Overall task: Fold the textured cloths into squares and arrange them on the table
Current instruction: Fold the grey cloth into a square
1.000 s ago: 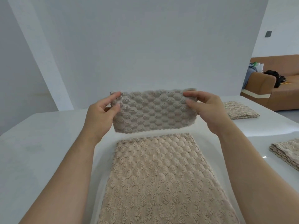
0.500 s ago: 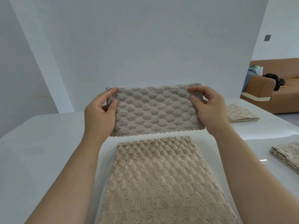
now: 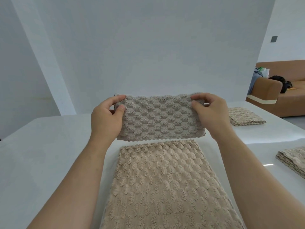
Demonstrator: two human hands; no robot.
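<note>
Head view: the left hand (image 3: 106,119) pinches the top left corner of a grey cloth (image 3: 160,116), thumb on the near face. The right hand (image 3: 210,114) pinches the top right corner the same way. The cloth hangs stretched between them, above the white table (image 3: 41,146). A beige cloth (image 3: 163,184) lies flat below. Two folded cloths lie to the right: one far (image 3: 244,116), one near (image 3: 293,160). A brown sofa (image 3: 272,96) stands behind.

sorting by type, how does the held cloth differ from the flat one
The held cloth is greyish, the flat cloth beige. The held cloth is a narrow strip pinched by left hand and right hand; the flat cloth lies spread on the table. Both have a honeycomb texture.
</note>
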